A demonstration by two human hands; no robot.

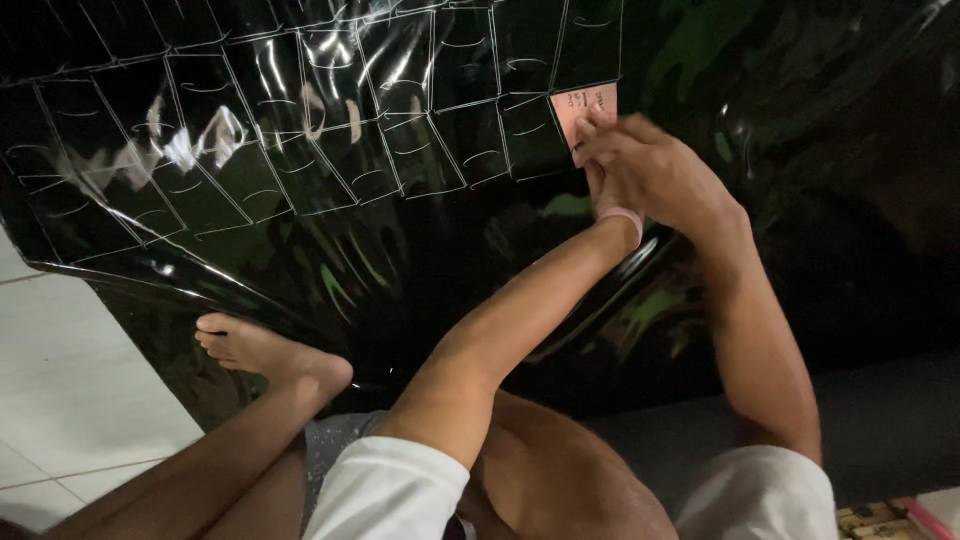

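- Pink card [582, 103] lay flat on the black sheet [400, 260], at the right end of a row of outlined boxes, under my two hands.
- It looked thin and light, stiff enough to keep its straight edges, so I judged it would slide easily on the glossy plastic unless pressed down.
- My right hand [655, 165] covered its lower right corner, fingers curled and pressed together on the card edge; whether they pinched the card or only pinned it I could not tell.
- My left hand [605, 190] was mostly hidden behind the right one; only the wrist with a pink band [625, 220] and a bit of the palm showed, so I could not tell how its fingers stood.
- The sheet itself seemed soft, limp and slippery: it wrinkled, caught bright reflections and curled up at its left edge over the white tiled floor [70, 380].
- I judged the sheet light but floppy, apt to crease, best held at an edge with both hands and not dragged by one corner.
- The card seemed best taken by its free top or left edge, between thumb and forefinger, since it was too flat to grasp from above.
- The grid [300, 110] of pale lines covered the upper left of the sheet, every other box bare.
- My foot [265, 350] rested on the sheet's lower left part, near its curled border.
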